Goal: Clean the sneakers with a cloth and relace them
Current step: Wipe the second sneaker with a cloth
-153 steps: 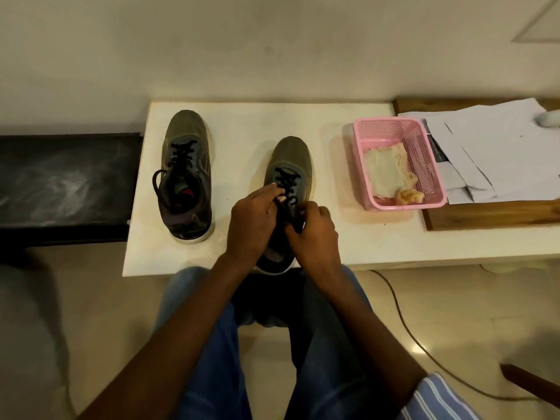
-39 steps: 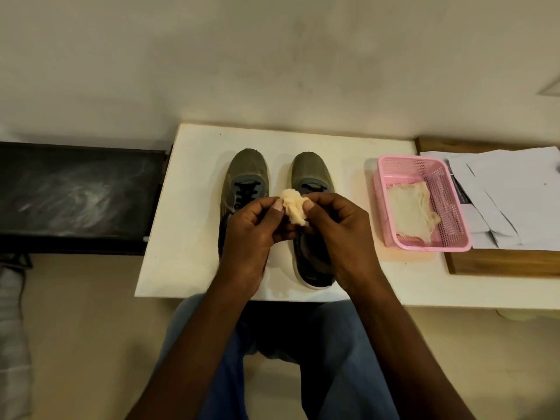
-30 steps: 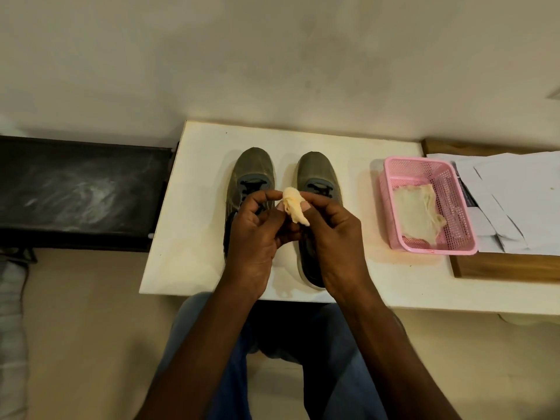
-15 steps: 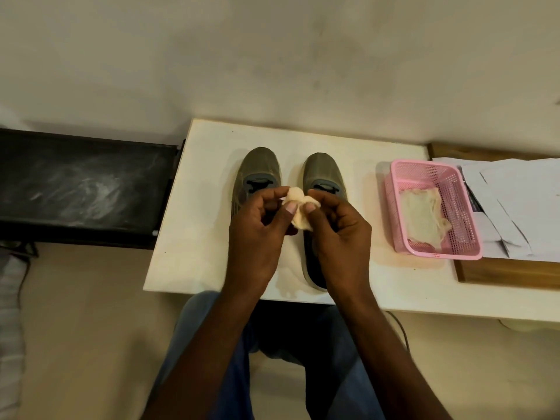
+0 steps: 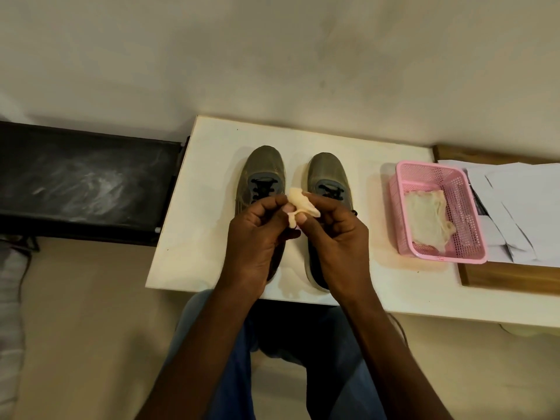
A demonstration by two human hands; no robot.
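Fingertips of both hands, left hand (image 5: 257, 234) and right hand (image 5: 336, 237), pinch a small wadded cloth (image 5: 300, 204) above the laced sneakers (image 5: 266, 183) on the bench (image 5: 209, 207). So loose a pinch may let the wad slip onto the shoes or floor.

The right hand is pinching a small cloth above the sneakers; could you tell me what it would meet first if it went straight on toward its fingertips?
Probably the left hand, whose fingers pinch the same small cloth from the other side.
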